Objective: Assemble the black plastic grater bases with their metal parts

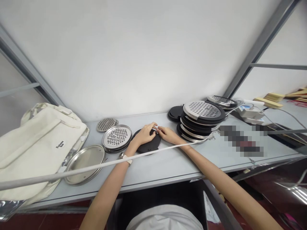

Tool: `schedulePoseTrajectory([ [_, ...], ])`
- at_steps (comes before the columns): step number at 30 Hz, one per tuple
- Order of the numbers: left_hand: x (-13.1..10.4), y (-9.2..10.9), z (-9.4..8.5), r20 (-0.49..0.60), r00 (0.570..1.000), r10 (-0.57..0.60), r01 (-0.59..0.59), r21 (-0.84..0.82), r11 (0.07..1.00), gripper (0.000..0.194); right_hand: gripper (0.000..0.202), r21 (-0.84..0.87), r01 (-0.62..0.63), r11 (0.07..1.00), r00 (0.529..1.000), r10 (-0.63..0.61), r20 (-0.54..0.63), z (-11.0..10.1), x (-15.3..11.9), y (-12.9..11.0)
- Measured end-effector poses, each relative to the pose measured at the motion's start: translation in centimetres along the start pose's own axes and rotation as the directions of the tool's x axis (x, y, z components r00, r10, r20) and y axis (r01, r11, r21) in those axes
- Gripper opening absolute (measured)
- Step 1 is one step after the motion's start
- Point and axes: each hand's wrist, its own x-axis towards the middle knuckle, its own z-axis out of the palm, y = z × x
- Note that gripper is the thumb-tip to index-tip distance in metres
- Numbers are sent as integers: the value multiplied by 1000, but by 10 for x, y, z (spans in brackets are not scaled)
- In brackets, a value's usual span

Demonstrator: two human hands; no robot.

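A round black disc (149, 146) lies flat on the grey table (168, 166) in the middle of the head view. My left hand (145, 133) rests over its upper left part, fingers curved towards its far edge. My right hand (167, 134) reaches that same edge from the right, its fingertips pinched close to my left fingertips. Whatever lies between the fingertips is too small to make out. Just left of the disc is a stack of perforated metal discs (117, 136). On the right stands a tall stack of black and metal discs (202, 110).
Plain metal plates (85, 163) and a cream cloth bag (35, 137) lie at the left. A small perforated disc (107, 124) and a black disc (175, 112) sit near the wall. A white cord (96, 166) crosses the view before my forearms.
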Motion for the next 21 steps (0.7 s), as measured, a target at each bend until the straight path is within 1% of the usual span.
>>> schedulePoseTrajectory([
  [4,0,-1,0,0,1000,-16,16,-12,1000,32,34,11,4,1000,1000,-4,-11,0,-1,-3],
  [8,1,-1,0,-2,1000,-16,16,-30,999,32,38,-13,-27,1000,1000,27,-15,-1,-2,-7],
  [15,1,-3,2,24,999,-25,26,-45,999,29,23,-47,-64,997,998,65,10,-1,-1,-7],
  [21,1,-2,1,17,1000,10,-10,-31,999,27,24,-62,-45,997,999,47,16,-1,-1,-5],
])
